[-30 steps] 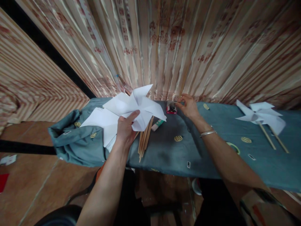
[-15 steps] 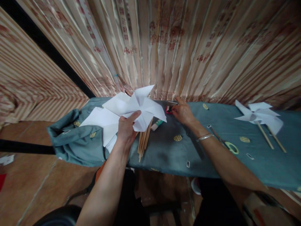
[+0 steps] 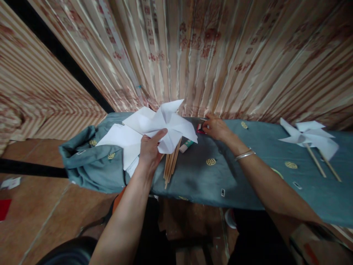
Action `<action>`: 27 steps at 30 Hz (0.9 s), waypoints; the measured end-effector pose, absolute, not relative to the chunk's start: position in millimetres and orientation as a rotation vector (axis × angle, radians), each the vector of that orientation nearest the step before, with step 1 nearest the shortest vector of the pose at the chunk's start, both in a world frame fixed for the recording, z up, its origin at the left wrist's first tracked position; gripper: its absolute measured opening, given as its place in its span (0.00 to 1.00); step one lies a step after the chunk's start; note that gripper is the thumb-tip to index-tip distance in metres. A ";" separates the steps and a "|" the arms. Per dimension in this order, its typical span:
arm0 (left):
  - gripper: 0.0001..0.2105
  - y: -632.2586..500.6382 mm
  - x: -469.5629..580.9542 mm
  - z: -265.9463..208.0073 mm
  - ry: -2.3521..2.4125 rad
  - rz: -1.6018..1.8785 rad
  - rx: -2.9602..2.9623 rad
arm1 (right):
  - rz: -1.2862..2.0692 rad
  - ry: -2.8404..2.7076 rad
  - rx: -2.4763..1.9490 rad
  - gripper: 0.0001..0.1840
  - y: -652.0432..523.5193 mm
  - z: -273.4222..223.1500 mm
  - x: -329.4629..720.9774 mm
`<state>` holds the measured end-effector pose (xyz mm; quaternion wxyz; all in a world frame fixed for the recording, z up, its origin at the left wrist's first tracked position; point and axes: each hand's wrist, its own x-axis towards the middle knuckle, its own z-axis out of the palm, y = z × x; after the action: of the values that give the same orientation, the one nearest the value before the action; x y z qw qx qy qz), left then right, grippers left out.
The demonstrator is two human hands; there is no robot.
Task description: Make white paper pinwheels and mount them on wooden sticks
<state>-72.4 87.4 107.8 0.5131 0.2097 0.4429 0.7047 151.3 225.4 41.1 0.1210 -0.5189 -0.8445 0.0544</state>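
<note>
My left hand [image 3: 151, 149] pinches a white paper pinwheel [image 3: 176, 125] near its middle, thumb on top, and holds it above the table's left part. Its other fingers are hidden behind the paper. My right hand [image 3: 217, 128] is at the back edge of the table, fingers bent and drawn together at a small red and black box [image 3: 199, 128]. Whatever those fingertips hold, if anything, is too small to make out. Just below the pinwheel lie a bundle of thin wooden sticks [image 3: 169, 167] and a green and white glue stick [image 3: 186, 145].
White paper sheets [image 3: 118, 138] lie at the left on the grey-green tablecloth [image 3: 193, 180]. Two finished-looking pinwheels on sticks [image 3: 309, 136] rest at the right. Light-green scissors [image 3: 276, 172] are mostly covered by my right forearm. A pleated curtain [image 3: 193, 73] hangs behind the table.
The view has shifted slightly, so things appear a little further right. My right hand's fingers have come closer in on the red box. My left hand keeps the pinwheel in place.
</note>
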 end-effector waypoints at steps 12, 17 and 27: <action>0.21 88.8 -91.0 108.6 1.088 1.782 0.505 | 0.154 -2.440 -1.521 0.09 233.2 26.8 147.9; 0.21 89.7 -90.4 107.0 1.076 1.783 0.517 | 0.199 -2.312 -1.475 0.09 230.4 23.9 148.7; 0.15 88.8 -75.1 105.5 1.057 1.715 0.517 | 0.350 -2.046 -1.372 0.06 185.6 37.4 175.6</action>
<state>-75.1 88.8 105.5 0.5062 0.2145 0.4383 0.7111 175.6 185.6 37.4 0.3210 -0.5222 -0.7788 0.1333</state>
